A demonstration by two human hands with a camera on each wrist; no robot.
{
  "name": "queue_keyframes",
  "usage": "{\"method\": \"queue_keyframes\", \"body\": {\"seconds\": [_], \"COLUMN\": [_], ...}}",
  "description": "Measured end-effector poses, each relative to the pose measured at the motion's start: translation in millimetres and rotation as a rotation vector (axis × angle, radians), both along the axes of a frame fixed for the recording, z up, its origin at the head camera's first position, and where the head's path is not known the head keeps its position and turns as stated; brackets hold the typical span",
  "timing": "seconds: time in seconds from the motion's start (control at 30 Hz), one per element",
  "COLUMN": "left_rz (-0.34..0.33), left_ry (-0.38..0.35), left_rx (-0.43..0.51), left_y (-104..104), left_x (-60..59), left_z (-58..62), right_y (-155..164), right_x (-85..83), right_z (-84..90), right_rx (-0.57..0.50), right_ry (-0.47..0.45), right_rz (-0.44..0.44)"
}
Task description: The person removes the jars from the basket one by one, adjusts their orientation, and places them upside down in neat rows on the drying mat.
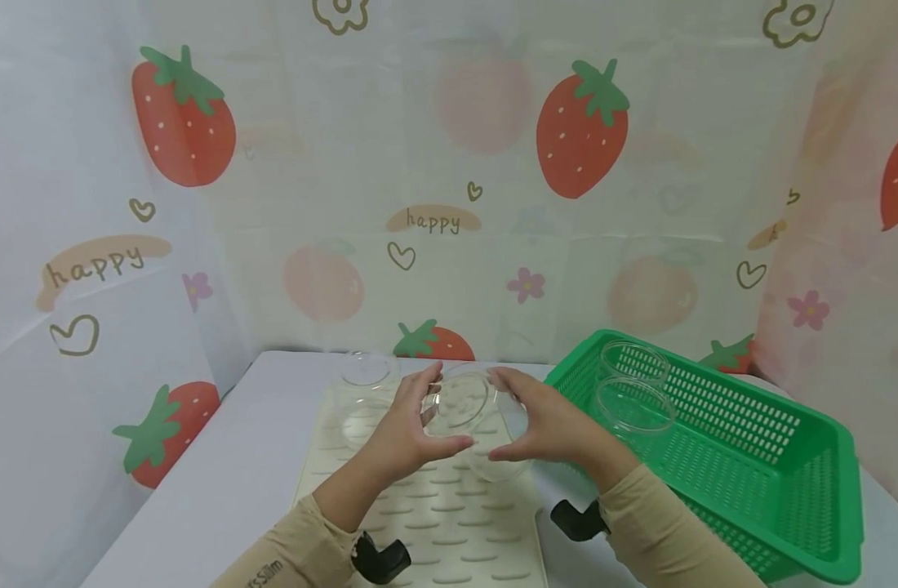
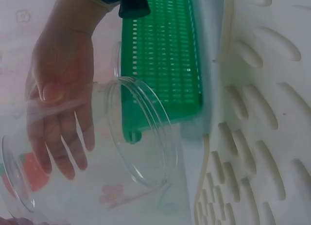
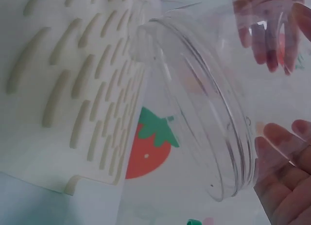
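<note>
My left hand [image 1: 408,425] and right hand [image 1: 544,420] hold a clear see-through jar [image 1: 460,400] between them, one hand on each side. It is tilted over the cream mat [image 1: 449,523]. Thumbs on the near side and fingers beyond grip its wall. In the left wrist view the jar's ridged rim [image 2: 143,132] points toward the mat, and my right fingers show through the wall. The right wrist view has the ridged end [image 3: 209,103] close up. Behind my left hand, another clear jar [image 1: 364,404] stands on the mat's far left part.
A green perforated basket [image 1: 831,490] stands on the right of the table, with a clear jar [image 1: 635,400] in its far left part. The mat has raised oval ridges. A fabric backdrop [image 1: 434,122] printed with strawberries encloses the white table [image 1: 192,506].
</note>
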State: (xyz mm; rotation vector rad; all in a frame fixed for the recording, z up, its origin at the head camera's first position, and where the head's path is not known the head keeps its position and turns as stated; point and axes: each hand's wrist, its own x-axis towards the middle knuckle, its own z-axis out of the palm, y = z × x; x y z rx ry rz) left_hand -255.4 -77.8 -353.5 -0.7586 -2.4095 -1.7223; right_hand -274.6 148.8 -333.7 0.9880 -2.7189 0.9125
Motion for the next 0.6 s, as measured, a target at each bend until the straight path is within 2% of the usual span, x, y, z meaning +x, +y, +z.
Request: {"method": "queue_keyframes", "body": {"seconds": [0.27, 0.47, 0.6], "left_rz": [-0.042, -0.013, 0.007], "left_ry": [-0.015, -0.044, -0.064], "left_rx": [0.071, 0.128, 0.123], "left_y": [-6.9, -14.4, -18.5], "left_x": [-2.8, -3.5, -2.7], "left_z": [3.0, 6.6, 9.5], "right_y": [-0.6, -1.3, -2.2], "right_x": [-0.1, -5.2, -6.8], "right_z": [-2.2, -4.3, -4.4], "right_rx": [-0.077, -0.158, -0.235], "right_ry": [0.019, -0.007, -0.022], "right_rz": [0.008, -0.027, -0.042]}}
